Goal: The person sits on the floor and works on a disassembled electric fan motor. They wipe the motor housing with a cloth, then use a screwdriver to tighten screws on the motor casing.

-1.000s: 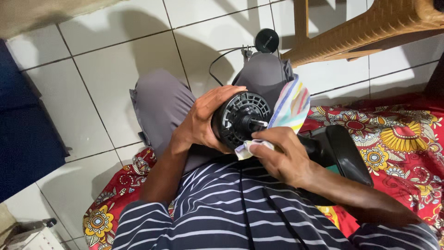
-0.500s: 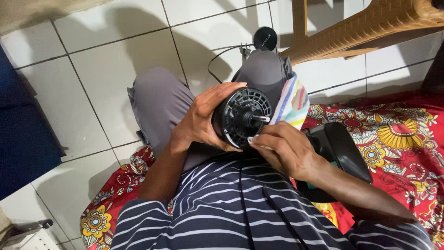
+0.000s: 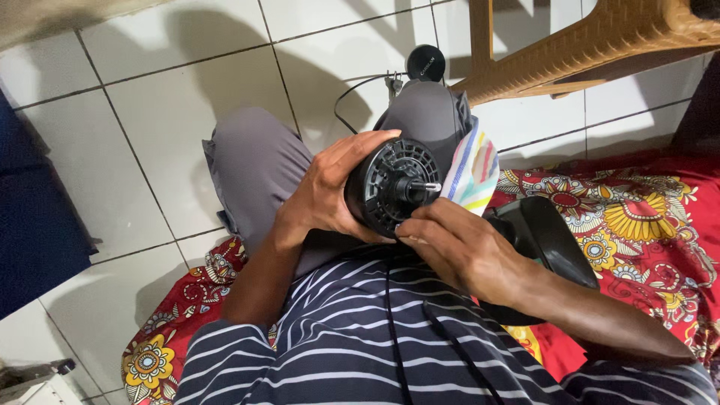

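Fig.: R hand [image 3: 461,251] fingertips pinched a striped cloth [image 3: 471,174] against the motor's lower face, at approx. 6 o'clock from the shaft. L hand [image 3: 330,191] fingers wrapped the black fan motor [image 3: 390,187] from 9 o'clock, gripping its housing; motor sat over the lap, between the knees. Step judged: wiping the vented front face. Next move likely needs the motor turned w/ L hand so the cloth meets uncleaned ribs. Black fan base [image 3: 544,240] lay at 3 o'clock on a red floral mat [image 3: 652,217].
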